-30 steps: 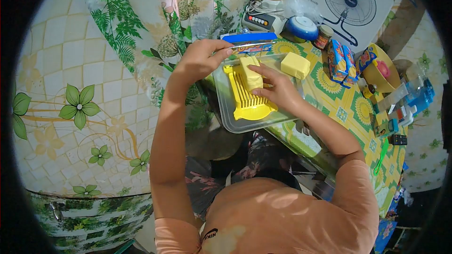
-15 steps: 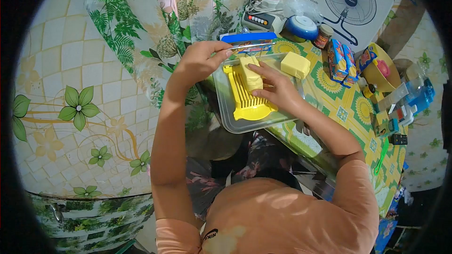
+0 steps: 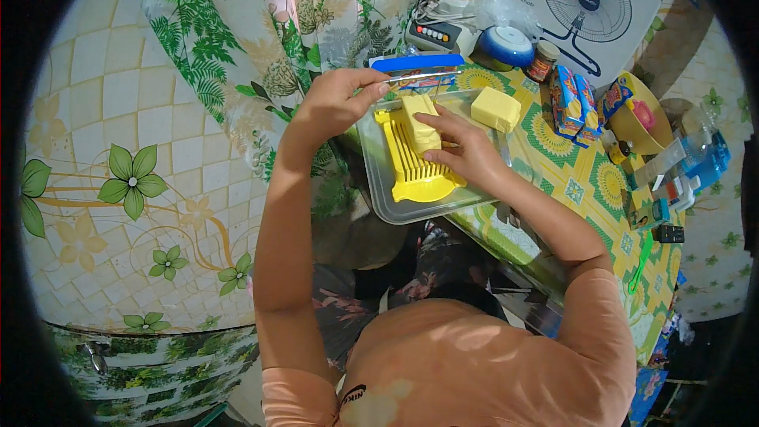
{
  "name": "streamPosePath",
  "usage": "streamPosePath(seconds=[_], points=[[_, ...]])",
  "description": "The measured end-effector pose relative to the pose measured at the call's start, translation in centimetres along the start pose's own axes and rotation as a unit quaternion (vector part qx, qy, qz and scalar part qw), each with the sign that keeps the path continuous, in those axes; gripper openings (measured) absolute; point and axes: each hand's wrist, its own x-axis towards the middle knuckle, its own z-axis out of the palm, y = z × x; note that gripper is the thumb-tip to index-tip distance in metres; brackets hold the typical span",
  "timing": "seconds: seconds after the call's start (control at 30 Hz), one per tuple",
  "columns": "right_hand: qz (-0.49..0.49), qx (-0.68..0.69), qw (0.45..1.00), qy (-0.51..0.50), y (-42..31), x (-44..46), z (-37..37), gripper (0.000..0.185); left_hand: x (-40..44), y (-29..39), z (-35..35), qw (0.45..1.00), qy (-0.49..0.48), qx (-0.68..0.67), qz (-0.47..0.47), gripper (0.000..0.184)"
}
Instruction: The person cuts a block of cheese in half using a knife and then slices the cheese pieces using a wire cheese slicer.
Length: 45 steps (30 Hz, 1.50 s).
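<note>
My left hand (image 3: 346, 103) is closed on one end of a thin metal slicer frame (image 3: 423, 77), which lies roughly level above the tray's far edge. A slim piece hangs from its right part. Fingers of my right hand (image 3: 466, 146) press against the right side of a pale yellow block of cheese (image 3: 419, 122), steadying it. Beneath that block is a yellow slotted slicer base (image 3: 427, 188), its grooves showing toward me. The base sits in a clear plastic tray (image 3: 387, 209). A second cheese block (image 3: 496, 109) rests at the tray's far right corner.
Behind the tray stand a blue-lidded box (image 3: 439, 62), a blender (image 3: 447, 24), a blue-and-white bowl (image 3: 507, 46) and a jar (image 3: 542, 61). Blue packages (image 3: 571, 107), a yellow bowl (image 3: 640, 122) and a green utensil (image 3: 641, 262) are on the right. A patterned curtain (image 3: 332, 16) hangs behind.
Very little differs. My right hand's fingers have shifted slightly on the cheese block; the slicer frame stays almost where it was.
</note>
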Motion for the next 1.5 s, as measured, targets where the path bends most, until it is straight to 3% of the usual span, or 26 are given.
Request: streamPosePath(seconds=[0.4, 0.5, 0.7, 0.8, 1.1, 1.2, 1.5], points=[[0.009, -0.004, 1.000, -0.006, 0.2, -0.1, 0.0, 0.062, 1.4, -0.2, -0.9, 0.999, -0.038, 0.006, -0.030, 0.034], [0.000, -0.008, 1.000, -0.001, 0.4, -0.1, 0.1, 0.062, 1.8, -1.1, -0.5, 1.000, 0.000, 0.006, 0.012, 0.032], [0.004, 0.009, 1.000, 0.002, 0.2, -0.1, 0.2, 0.059, 2.1, -0.8, -1.0, 1.000, -0.017, -0.017, -0.015, 0.036], [0.019, 0.023, 1.000, -0.001, 0.0, -0.1, 0.3, 0.059, 2.5, -1.6, -0.6, 0.999, 0.011, -0.040, 0.028, 0.030], [-0.001, -0.003, 1.000, 0.009, 0.3, -0.2, 0.6, 0.060, 2.5, -2.0, -0.4, 0.998, 0.016, -0.056, 0.032, 0.031], [-0.001, -0.020, 1.000, 0.010, 0.3, -0.1, 0.6, 0.060, 2.6, -2.0, -0.7, 0.997, -0.022, -0.064, -0.038, 0.032], [0.008, -0.016, 1.000, 0.009, 0.3, -0.3, 0.6, 0.062, 2.1, -0.7, -0.8, 0.998, -0.032, 0.001, -0.044, 0.031]])
